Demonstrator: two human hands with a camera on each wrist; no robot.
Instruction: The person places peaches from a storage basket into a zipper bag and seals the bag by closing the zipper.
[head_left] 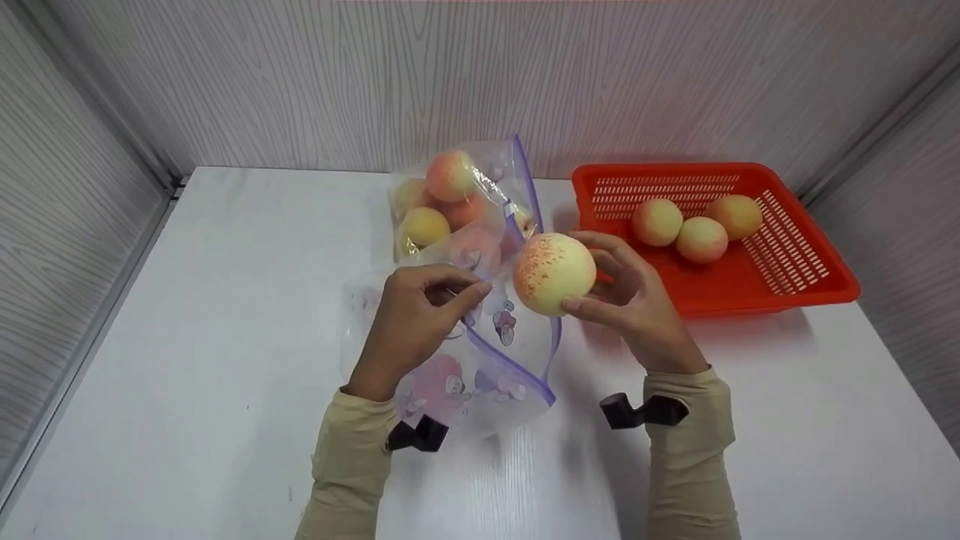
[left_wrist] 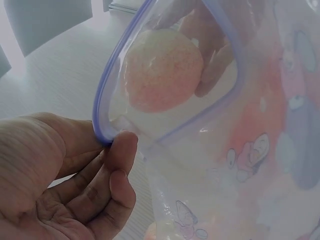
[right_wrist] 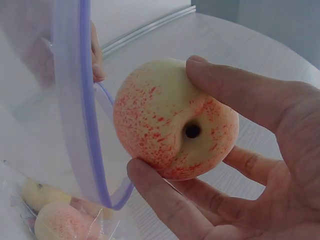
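Observation:
My right hand (head_left: 637,307) grips a pale yellow peach (head_left: 553,274) with red speckles, thumb and fingers around its sides. In the right wrist view, the dark stem hole of the peach (right_wrist: 167,120) shows. My left hand (head_left: 420,315) pinches the purple zip rim of a clear zip bag (head_left: 517,364) printed with pink cartoon figures. The left wrist view shows the bag's mouth spread apart, its zip rim (left_wrist: 97,112) between thumb and fingers. The peach is beside the mouth, seen through the plastic there; whether it is inside, I cannot tell.
Behind the held bag lies another clear zip bag (head_left: 491,161) with several peaches in it, against the back wall. To the right stands a red plastic basket (head_left: 750,296) with slotted sides, holding three peaches (head_left: 701,240). White panels bound the table (head_left: 187,337) at the sides.

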